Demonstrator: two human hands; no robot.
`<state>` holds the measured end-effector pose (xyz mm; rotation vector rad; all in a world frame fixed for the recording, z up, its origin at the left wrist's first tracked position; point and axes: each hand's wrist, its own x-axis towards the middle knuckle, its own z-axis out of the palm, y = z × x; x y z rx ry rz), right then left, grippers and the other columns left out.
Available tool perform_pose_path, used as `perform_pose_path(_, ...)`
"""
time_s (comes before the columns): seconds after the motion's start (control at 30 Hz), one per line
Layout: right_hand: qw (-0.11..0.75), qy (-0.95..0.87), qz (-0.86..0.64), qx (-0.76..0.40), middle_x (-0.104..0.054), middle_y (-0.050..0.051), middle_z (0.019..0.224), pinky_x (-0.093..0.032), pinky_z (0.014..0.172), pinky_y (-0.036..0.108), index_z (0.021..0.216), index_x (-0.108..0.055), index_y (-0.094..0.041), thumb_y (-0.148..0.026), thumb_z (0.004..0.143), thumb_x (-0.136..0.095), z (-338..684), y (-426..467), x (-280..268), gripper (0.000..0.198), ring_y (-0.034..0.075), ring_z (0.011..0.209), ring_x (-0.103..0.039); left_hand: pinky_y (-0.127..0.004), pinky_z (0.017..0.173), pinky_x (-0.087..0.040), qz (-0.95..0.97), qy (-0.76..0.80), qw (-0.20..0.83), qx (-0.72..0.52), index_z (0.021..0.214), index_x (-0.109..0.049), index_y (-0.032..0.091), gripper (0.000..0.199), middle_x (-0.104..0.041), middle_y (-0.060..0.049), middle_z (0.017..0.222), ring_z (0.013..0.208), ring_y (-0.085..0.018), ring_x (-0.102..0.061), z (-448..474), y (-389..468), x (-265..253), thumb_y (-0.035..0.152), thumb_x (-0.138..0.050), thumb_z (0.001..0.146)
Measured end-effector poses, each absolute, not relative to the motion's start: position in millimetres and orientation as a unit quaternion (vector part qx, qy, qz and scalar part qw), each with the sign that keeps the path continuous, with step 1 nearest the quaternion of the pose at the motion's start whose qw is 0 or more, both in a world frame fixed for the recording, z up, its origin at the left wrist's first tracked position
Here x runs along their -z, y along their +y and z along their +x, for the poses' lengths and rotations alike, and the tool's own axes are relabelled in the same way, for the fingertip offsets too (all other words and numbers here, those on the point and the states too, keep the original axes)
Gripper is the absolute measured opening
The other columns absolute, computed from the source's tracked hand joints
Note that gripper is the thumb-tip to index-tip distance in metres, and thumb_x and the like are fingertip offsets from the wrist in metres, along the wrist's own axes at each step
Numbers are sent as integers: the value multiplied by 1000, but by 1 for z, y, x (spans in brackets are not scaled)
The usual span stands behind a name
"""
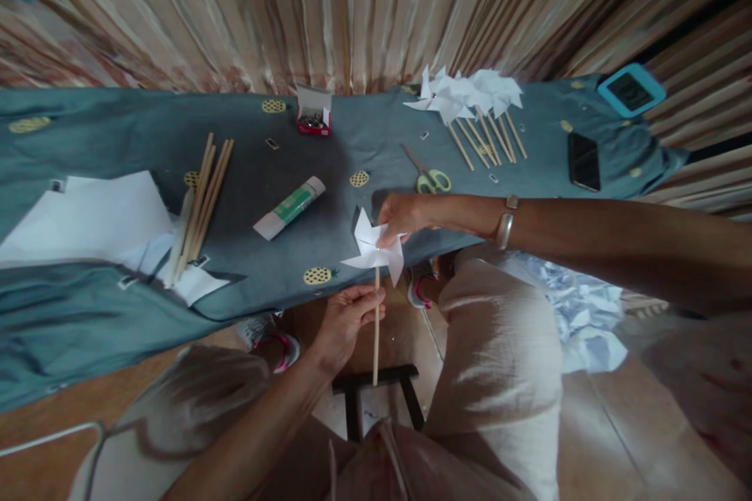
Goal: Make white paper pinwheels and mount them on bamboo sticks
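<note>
A white paper pinwheel (369, 252) on a thin wooden stick (377, 344) is held upright over the table's front edge. My left hand (346, 321) pinches the stick below the paper blades, with thumb and fingers closed around it. At the blades, my right hand (403, 218) has its fingers closed on the paper, near the middle of the pinwheel. The fingertips of that hand are partly hidden behind the blades. Just beyond it lie scissors (433, 181) with pale green handles.
A glue stick (291, 207), loose wooden sticks (207, 200) and white paper sheets (88, 218) lie to the left. Behind stands an open red box (313, 120) of small metal pins. Several finished pinwheels (470, 94), a phone (583, 161) and a blue-framed device (631, 90) are at right.
</note>
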<state>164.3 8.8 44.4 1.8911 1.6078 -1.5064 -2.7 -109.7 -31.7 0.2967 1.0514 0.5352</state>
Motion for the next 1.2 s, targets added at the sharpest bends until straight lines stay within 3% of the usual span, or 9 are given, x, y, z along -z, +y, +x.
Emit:
perform_pose_path(0.53,92,555,644,519,-66,-1,62,-52,61,23,62,-67,-16,-17,67,-80,171,10,-26,14,14,66,-65,-25,66,-49,169,448,836,-268,64,-71,14,40,-64,2,63,60,-10,-58,1,-114,35,41,-94,46)
perform_pose_path(0.73,122,573,644,492,-64,-1,60,-48,57,22,63,-67,-14,-14,71,-76,164,9,-38,12,12,62,-61,-25,65,-48,169,440,837,-276,61,-71,14,41,-64,1,60,58,-10,-57,3,-114,37,43,-95,43)
perform_pose_path(1.2,138,576,638,492,-69,1,67,-51,61,23,67,-69,-14,-16,70,-74,163,9,-43,7,15,68,-65,-24,61,-45,194,462,823,-268,65,-72,13,40,-62,2,59,55,-8,-55,-13,-107,35,41,-93,45)
